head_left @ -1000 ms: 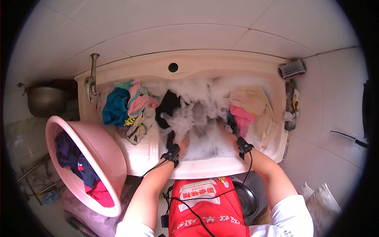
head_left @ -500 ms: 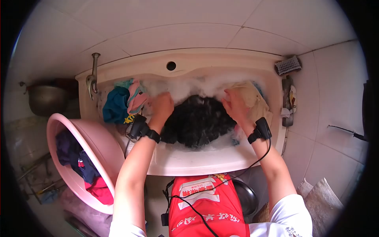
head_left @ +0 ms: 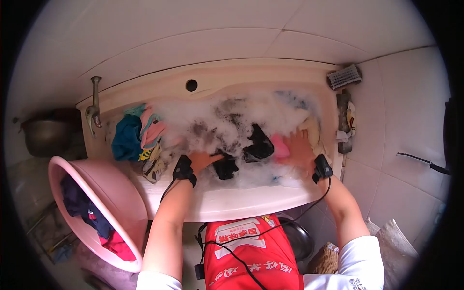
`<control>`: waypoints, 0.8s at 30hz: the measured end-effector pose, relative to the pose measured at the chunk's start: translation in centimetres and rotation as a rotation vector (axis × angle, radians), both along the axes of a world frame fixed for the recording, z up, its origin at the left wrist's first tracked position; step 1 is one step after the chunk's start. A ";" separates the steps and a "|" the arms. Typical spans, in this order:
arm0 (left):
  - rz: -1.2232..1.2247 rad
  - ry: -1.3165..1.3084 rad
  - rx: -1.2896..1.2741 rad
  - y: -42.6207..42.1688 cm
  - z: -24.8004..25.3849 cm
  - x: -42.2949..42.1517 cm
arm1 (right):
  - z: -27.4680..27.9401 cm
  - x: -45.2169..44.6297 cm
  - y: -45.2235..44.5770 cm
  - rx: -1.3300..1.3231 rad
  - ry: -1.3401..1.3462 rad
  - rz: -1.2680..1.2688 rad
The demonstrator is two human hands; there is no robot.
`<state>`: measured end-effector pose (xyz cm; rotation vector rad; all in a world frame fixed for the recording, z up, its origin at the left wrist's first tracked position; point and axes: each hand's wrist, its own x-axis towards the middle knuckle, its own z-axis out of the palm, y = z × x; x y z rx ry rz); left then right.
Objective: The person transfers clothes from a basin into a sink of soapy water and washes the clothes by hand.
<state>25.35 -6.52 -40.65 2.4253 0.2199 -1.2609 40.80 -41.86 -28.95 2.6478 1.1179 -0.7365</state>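
Right hand (head_left: 300,149) splayed over wet pink fabric (head_left: 279,146), left hand (head_left: 200,162) open, thumb at soaked black fabric (head_left: 225,168), both low inside a pale-pink, rectangular trough (head_left: 241,207), apparently raised-edged to contain white foam (head_left: 193,116) around the cloth.

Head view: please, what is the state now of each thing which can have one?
Left hand: partly hidden, thumb out
Right hand: open, fingers spread
Black cloth: partly foam-covered
Blue cloth: bunched
Sink: foamy inside
Round hole: uncovered
Tap: no stream visible
Pink basin: tilted, clothes inside
Brush: bristles up
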 end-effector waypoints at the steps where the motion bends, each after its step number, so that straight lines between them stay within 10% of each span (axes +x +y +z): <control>1: -0.081 -0.097 0.091 1.2 -7.3 -2.8 | -0.1 -1.1 -1.0 0.004 0.005 0.008; 2: -0.153 -0.191 0.189 2.3 -14.2 -5.4 | -0.3 -2.0 -2.0 0.008 0.010 0.017; 3: -0.052 -0.153 0.226 -1.1 0.3 0.2 | -1.5 -2.9 -3.4 0.002 0.010 0.012; 9: 0.092 -0.497 0.136 -1.3 4.2 1.2 | -7.5 -3.3 -6.5 -0.226 -0.302 0.211; 14: 0.296 -0.505 -0.004 -0.3 4.4 1.8 | -2.1 0.4 -0.9 -0.582 0.231 0.074; 19: 0.329 -1.021 0.465 -3.8 6.2 0.6 | 1.8 1.6 11.3 0.364 0.045 0.072; 24: 0.148 -0.404 0.236 -4.6 9.9 0.6 | -7.5 1.3 14.8 0.509 -0.154 0.360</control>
